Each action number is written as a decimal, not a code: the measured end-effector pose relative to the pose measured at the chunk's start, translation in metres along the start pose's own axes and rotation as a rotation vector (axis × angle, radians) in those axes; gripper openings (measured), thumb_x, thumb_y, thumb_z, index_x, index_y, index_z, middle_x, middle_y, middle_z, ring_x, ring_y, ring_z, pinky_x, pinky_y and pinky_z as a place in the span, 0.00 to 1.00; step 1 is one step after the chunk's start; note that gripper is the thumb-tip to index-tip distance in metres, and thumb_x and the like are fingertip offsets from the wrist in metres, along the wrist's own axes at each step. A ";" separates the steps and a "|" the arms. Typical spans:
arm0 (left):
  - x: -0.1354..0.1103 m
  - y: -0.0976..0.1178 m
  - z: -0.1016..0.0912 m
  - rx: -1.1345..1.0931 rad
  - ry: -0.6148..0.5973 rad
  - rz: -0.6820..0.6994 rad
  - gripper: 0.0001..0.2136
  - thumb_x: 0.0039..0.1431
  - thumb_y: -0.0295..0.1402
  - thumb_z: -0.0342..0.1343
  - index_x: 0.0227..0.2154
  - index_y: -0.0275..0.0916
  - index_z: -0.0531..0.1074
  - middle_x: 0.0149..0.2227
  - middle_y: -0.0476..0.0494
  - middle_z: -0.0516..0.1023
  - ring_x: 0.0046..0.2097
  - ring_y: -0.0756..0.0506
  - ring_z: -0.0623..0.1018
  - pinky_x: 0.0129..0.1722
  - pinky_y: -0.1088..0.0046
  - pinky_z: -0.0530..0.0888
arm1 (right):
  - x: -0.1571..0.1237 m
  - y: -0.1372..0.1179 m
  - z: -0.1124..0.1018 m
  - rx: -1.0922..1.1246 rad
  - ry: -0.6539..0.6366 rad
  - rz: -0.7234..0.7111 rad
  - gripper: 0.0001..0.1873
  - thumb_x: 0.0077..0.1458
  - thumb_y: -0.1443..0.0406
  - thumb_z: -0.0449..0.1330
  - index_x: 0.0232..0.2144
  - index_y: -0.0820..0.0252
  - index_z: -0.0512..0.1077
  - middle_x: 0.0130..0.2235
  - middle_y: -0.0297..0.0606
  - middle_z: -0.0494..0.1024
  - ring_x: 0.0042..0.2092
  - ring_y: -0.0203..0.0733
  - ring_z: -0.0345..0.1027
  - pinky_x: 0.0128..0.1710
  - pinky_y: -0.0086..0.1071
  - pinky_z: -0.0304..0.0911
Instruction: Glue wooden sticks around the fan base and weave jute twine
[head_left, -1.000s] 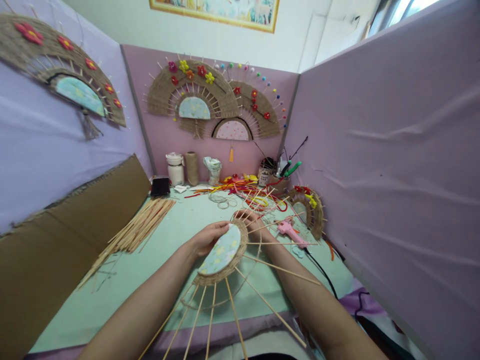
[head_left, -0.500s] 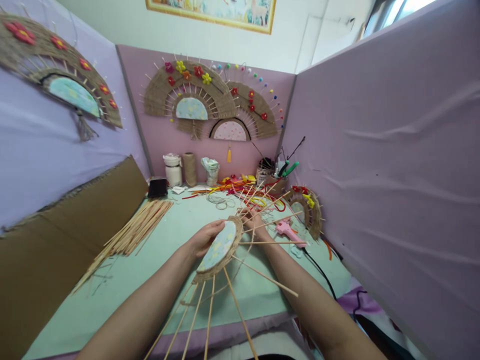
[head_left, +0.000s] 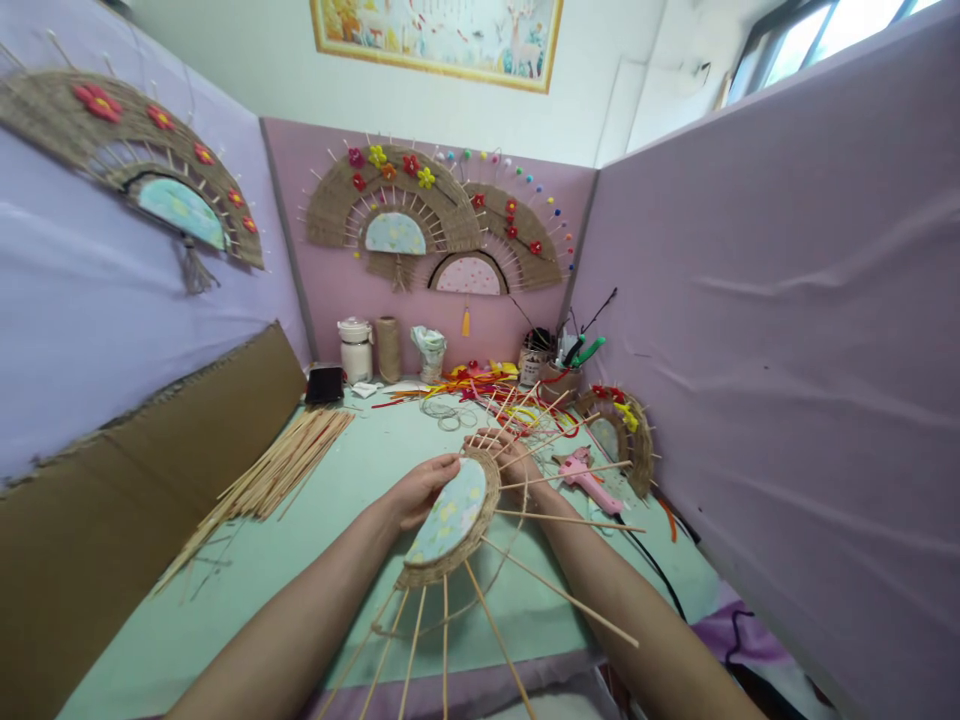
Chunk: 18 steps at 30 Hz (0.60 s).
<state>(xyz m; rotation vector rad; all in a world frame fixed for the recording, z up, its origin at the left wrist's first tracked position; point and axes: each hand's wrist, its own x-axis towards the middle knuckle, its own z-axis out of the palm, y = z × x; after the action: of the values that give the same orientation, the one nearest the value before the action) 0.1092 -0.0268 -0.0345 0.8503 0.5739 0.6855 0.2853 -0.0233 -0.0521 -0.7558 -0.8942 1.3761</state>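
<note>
A half-round fan frame hangs tilted over the table, with a pale blue-green patterned cloth centre, a twine-wrapped curved rim and thin wooden sticks fanning outward. My left hand is closed on its straight edge, thumb on the cloth side. At the frame's far end, behind the sticks, is my right hand, its fingers bent at the rim and partly hidden. A loose strand of twine loops from the lower sticks up to my right hand.
A pink glue gun with a black cord lies at right, near a small fan. Loose sticks lie left beside a cardboard sheet. Coloured pipe cleaners, jars and a tool pot stand behind. Finished fans hang on the partition.
The view has tilted up slightly, so everything sits lower and further right. My left hand keeps its hold on the frame. My right hand's fingers have shifted a little around the far end.
</note>
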 end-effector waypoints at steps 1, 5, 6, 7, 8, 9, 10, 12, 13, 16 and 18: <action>0.000 0.000 0.000 -0.003 0.002 -0.004 0.12 0.51 0.30 0.65 0.37 0.31 0.74 0.32 0.42 0.79 0.30 0.49 0.78 0.32 0.75 0.74 | -0.001 -0.001 0.001 0.020 -0.010 0.019 0.22 0.36 0.66 0.72 0.36 0.58 0.71 0.39 0.41 0.81 0.42 0.46 0.76 0.46 0.40 0.68; 0.002 -0.003 -0.002 -0.013 -0.010 -0.010 0.12 0.50 0.30 0.65 0.38 0.31 0.74 0.32 0.41 0.79 0.30 0.49 0.78 0.33 0.75 0.73 | -0.004 -0.004 0.002 0.088 -0.048 0.063 0.23 0.36 0.64 0.73 0.37 0.58 0.72 0.41 0.41 0.81 0.44 0.45 0.76 0.48 0.37 0.68; 0.002 -0.003 -0.003 -0.011 -0.015 -0.008 0.12 0.51 0.30 0.65 0.38 0.31 0.75 0.32 0.41 0.79 0.30 0.49 0.78 0.33 0.75 0.73 | -0.004 -0.004 0.002 0.093 -0.060 0.070 0.23 0.37 0.64 0.73 0.37 0.58 0.72 0.42 0.41 0.81 0.45 0.44 0.76 0.48 0.37 0.68; 0.002 -0.004 -0.004 -0.009 -0.021 -0.006 0.12 0.51 0.30 0.65 0.37 0.31 0.75 0.32 0.41 0.79 0.30 0.49 0.78 0.33 0.75 0.73 | -0.004 -0.004 0.001 0.094 -0.071 0.076 0.22 0.37 0.65 0.73 0.37 0.58 0.73 0.42 0.41 0.81 0.45 0.44 0.75 0.48 0.37 0.68; 0.003 -0.004 -0.004 -0.005 -0.025 -0.004 0.11 0.51 0.30 0.65 0.37 0.31 0.75 0.32 0.41 0.79 0.30 0.49 0.78 0.33 0.76 0.73 | -0.004 -0.004 0.001 0.093 -0.077 0.081 0.22 0.38 0.65 0.72 0.38 0.58 0.73 0.42 0.41 0.81 0.45 0.44 0.75 0.48 0.37 0.68; 0.003 -0.005 -0.004 -0.001 -0.028 -0.002 0.11 0.51 0.31 0.65 0.36 0.31 0.75 0.32 0.41 0.79 0.30 0.49 0.78 0.33 0.76 0.73 | -0.004 -0.004 0.000 0.095 -0.082 0.087 0.21 0.38 0.66 0.72 0.38 0.58 0.73 0.42 0.41 0.81 0.45 0.44 0.76 0.48 0.37 0.68; 0.003 -0.005 -0.004 0.004 -0.028 0.000 0.11 0.51 0.31 0.65 0.36 0.31 0.75 0.31 0.41 0.79 0.30 0.49 0.78 0.33 0.76 0.73 | -0.004 -0.004 0.000 0.103 -0.084 0.090 0.20 0.39 0.66 0.72 0.38 0.57 0.73 0.42 0.40 0.81 0.44 0.44 0.76 0.48 0.37 0.68; 0.003 -0.005 -0.004 0.012 -0.021 0.001 0.12 0.51 0.31 0.65 0.37 0.31 0.75 0.31 0.42 0.79 0.30 0.50 0.77 0.32 0.76 0.73 | -0.004 -0.004 0.000 0.132 -0.091 0.099 0.20 0.40 0.66 0.71 0.38 0.57 0.73 0.42 0.39 0.81 0.44 0.43 0.76 0.48 0.38 0.68; 0.003 -0.005 -0.004 0.015 -0.016 0.001 0.12 0.51 0.31 0.65 0.37 0.31 0.75 0.31 0.42 0.79 0.29 0.50 0.77 0.32 0.76 0.73 | -0.004 -0.005 0.000 0.149 -0.096 0.104 0.21 0.40 0.66 0.71 0.39 0.57 0.72 0.42 0.38 0.81 0.44 0.43 0.76 0.48 0.37 0.68; 0.002 -0.004 -0.003 0.007 0.000 0.010 0.14 0.51 0.31 0.65 0.41 0.31 0.74 0.33 0.40 0.80 0.31 0.49 0.78 0.33 0.74 0.74 | -0.007 -0.007 0.000 0.188 -0.109 0.102 0.22 0.40 0.67 0.71 0.40 0.57 0.72 0.42 0.38 0.81 0.45 0.43 0.75 0.47 0.36 0.69; 0.002 -0.003 -0.002 -0.010 0.013 0.021 0.17 0.51 0.30 0.65 0.44 0.32 0.73 0.36 0.40 0.80 0.32 0.48 0.79 0.34 0.74 0.74 | -0.009 -0.009 0.000 0.187 -0.117 0.103 0.22 0.41 0.67 0.71 0.41 0.56 0.71 0.43 0.39 0.80 0.45 0.44 0.75 0.45 0.37 0.70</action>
<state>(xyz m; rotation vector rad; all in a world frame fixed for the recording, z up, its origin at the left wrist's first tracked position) 0.1097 -0.0262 -0.0387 0.8443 0.5737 0.7127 0.2899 -0.0325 -0.0448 -0.5898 -0.8122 1.5838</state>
